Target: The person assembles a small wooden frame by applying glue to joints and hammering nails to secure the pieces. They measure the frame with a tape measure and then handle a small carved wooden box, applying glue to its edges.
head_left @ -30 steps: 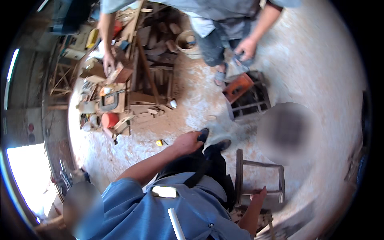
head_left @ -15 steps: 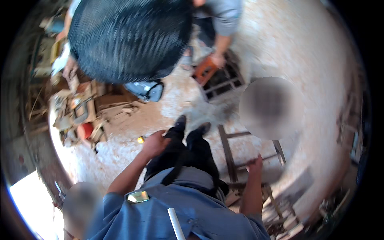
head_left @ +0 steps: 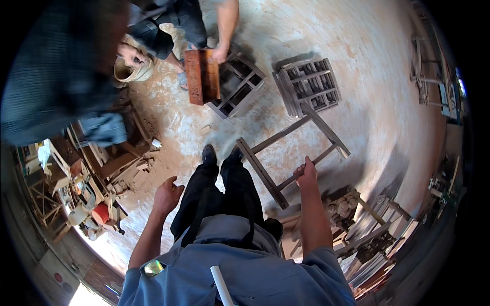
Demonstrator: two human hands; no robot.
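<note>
My right hand point(head_left: 307, 174) is closed round the near rail of a dark wooden frame point(head_left: 261, 172), which has two long side bars joined by two crossbars. It slants to the right in front of me; whether it touches the floor I cannot tell. My left hand point(head_left: 167, 196) hangs at my left side beside my leg, holding nothing, its fingers loosely apart. Past the frame stands a stack of similar slatted wooden frames point(head_left: 312, 84). A co-worker's hand grips a reddish-orange wooden piece point(head_left: 194, 76) over another dark slatted stack point(head_left: 250, 81).
A large dark mesh shape point(head_left: 51, 86) blocks the upper left. Below it are wooden boxes point(head_left: 115, 163), scraps and a red round object point(head_left: 100, 214). A pale bucket point(head_left: 133, 71) stands by the co-worker. Piled wood lengths point(head_left: 377, 237) lie to my right.
My view has turned, and the dark mesh shape has slid to the left edge. The wooden frame and my right hand now appear higher; the co-worker and reddish-orange piece appear farther left.
</note>
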